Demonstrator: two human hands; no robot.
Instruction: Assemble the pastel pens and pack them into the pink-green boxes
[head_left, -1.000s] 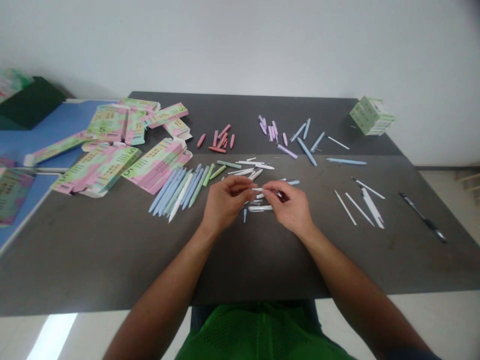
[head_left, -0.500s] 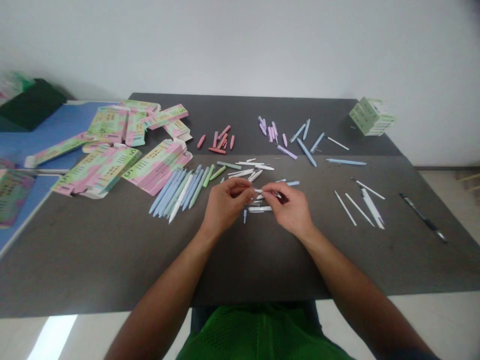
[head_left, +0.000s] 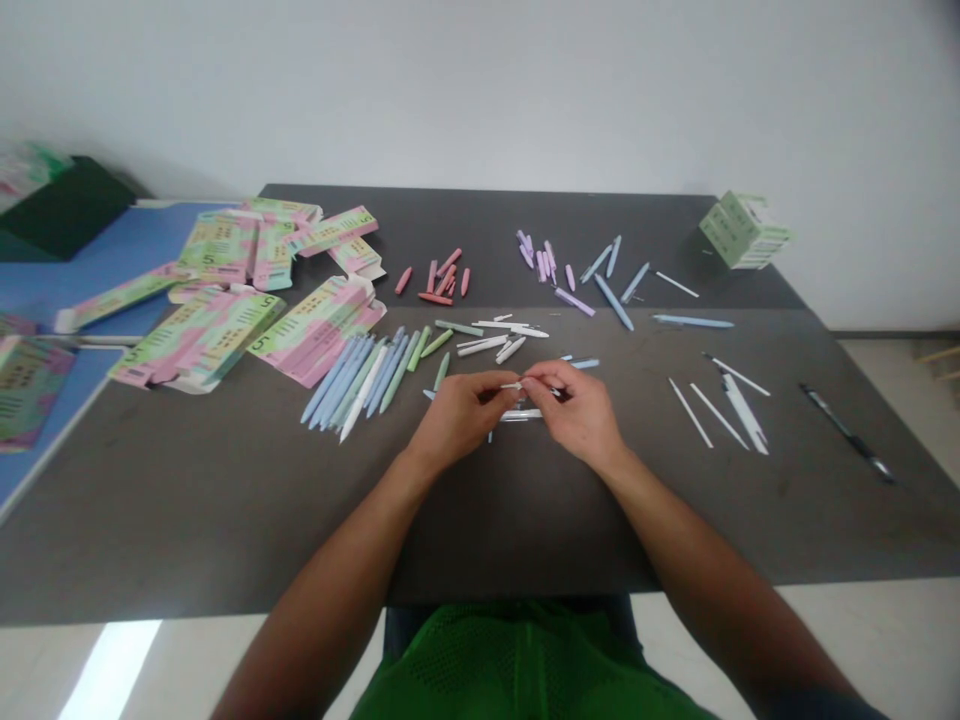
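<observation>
Both hands meet over the middle of the table. My left hand (head_left: pixel 459 412) is closed in a pinch on one end of a thin white pen part (head_left: pixel 512 386), most of it hidden by fingers. The fingertips of my right hand (head_left: pixel 576 408) pinch the other end, close to the left fingertips. Under the hands lie clear and white pen pieces (head_left: pixel 521 415). Just beyond are white pen barrels (head_left: pixel 484 345) and a grey-green barrel (head_left: pixel 459 328). A row of blue, green and white pens (head_left: pixel 356 380) lies left of my left hand.
Pink pen parts (head_left: pixel 450 275), purple ones (head_left: pixel 547 262) and blue barrels (head_left: pixel 613 302) lie farther back. White refills (head_left: pixel 690 412) and a black pen (head_left: pixel 847 435) are at right. Printed cartons (head_left: pixel 315 330) cover the left. A green box (head_left: pixel 742 232) stands at back right.
My left hand has shifted slightly right and down, its fingers closer to the right hand. A green barrel behind the left hand now shows more. The view has shifted slightly.
</observation>
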